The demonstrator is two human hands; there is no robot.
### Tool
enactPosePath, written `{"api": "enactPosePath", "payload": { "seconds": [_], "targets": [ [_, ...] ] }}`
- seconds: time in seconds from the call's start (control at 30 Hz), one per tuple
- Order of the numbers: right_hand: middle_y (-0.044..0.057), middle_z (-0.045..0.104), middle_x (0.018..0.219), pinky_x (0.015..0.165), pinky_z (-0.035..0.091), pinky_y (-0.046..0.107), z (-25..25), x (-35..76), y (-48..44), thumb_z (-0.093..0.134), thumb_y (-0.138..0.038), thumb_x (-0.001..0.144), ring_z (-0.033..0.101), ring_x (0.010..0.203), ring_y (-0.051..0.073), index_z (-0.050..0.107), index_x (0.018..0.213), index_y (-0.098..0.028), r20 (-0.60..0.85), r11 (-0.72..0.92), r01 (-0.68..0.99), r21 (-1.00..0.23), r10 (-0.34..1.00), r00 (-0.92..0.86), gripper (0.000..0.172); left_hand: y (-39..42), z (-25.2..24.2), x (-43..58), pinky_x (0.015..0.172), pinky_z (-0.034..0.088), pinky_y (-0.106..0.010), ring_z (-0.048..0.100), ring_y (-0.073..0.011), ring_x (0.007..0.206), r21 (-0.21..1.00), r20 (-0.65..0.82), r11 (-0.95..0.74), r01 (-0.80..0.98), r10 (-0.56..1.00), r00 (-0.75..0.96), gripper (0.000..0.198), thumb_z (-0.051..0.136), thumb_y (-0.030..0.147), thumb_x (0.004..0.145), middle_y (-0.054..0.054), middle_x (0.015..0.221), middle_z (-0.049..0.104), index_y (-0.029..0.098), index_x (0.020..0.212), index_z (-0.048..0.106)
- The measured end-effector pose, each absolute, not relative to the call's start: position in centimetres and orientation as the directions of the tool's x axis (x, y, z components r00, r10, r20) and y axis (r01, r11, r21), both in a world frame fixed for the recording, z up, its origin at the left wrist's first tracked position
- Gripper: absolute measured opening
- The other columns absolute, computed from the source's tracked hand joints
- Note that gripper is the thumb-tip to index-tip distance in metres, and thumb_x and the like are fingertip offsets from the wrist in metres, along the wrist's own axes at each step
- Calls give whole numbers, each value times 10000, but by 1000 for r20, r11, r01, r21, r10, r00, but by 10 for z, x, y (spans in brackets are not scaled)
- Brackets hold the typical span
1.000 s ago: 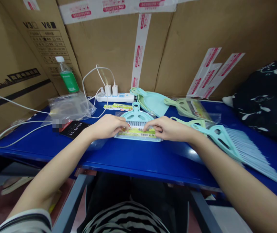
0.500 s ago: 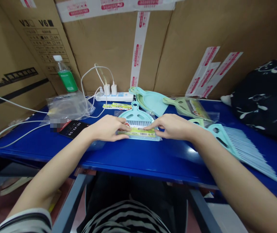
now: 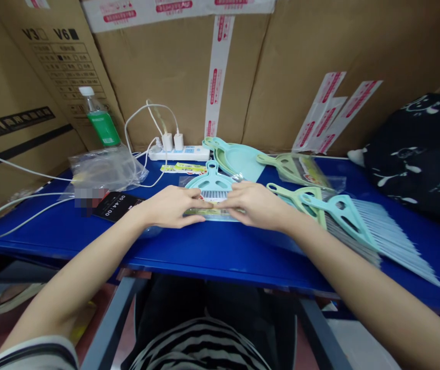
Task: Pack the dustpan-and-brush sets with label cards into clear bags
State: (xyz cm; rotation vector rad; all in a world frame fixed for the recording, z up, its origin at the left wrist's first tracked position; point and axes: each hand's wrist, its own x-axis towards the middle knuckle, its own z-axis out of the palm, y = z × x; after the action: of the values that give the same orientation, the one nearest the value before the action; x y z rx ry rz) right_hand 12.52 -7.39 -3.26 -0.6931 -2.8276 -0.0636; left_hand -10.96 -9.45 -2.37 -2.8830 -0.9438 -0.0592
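Observation:
A light-blue dustpan with a grey-bristled brush lies flat on the blue table in a clear plastic bag, handle pointing away. A yellow-green printed label crosses its near end, mostly covered by my fingers. My left hand rests on the bag's left side, index finger stretched over the label and thumb apart at the near edge. My right hand presses on it from the right, its fingertips close to my left index finger and its thumb lower down. Neither hand wraps round the set.
Loose brushes lie to the right, and stacked dustpans behind. Beyond them is a bagged green set. A power strip, loose labels, a bottle, crumpled plastic and a phone stand or lie left and back.
My right hand has slid left across the label, bringing its fingertips close to my left hand's. My left hand stays on the bag. The view has shifted slightly.

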Motion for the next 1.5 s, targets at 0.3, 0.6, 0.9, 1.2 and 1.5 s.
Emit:
{"api": "enactPosePath", "payload": {
  "seconds": [0.3,0.6,0.9,1.2,1.5],
  "targets": [
    [48,719,722,596,305,279,-33,122,-78,463,-113,793,546,595,151,740,1054,-240,118,826,562,-48,563,-818,400,-94,-23,-105,634,408,-231,587,-146,777,-111,25,-762,639,640,768,355,376,342,964,-21,854,614,294,1221,616],
    [52,725,729,658,296,300,-27,129,-77,514,-209,841,540,680,170,739,1065,-249,73,820,573,-12,572,-817,320,-93,-16,-113,732,431,-289,548,-188,854,-129,35,-662,738,741,671,430,373,424,959,-55,804,632,187,888,725],
    [41,751,781,545,327,267,-12,149,-69,478,-376,881,565,575,145,777,895,-247,-134,686,708,-167,696,-705,326,-89,-2,-124,601,386,-247,583,-163,768,-83,-71,-541,837,841,536,437,394,450,927,-38,778,637,209,771,723],
    [-38,423,474,510,269,262,-11,147,-67,464,-498,846,386,478,113,519,560,-211,-140,533,807,-254,805,-576,409,-89,-5,-120,572,346,-240,593,-142,692,-42,-49,-497,867,868,495,450,335,421,936,-26,783,660,205,772,694],
    [-36,448,517,532,247,261,-19,127,-76,479,-273,836,407,501,124,377,598,-224,-54,478,867,-139,871,-489,263,-95,-24,-98,604,417,-271,619,-185,707,-232,24,-340,911,935,355,545,279,582,931,-62,793,657,161,905,625]
  ]
}}
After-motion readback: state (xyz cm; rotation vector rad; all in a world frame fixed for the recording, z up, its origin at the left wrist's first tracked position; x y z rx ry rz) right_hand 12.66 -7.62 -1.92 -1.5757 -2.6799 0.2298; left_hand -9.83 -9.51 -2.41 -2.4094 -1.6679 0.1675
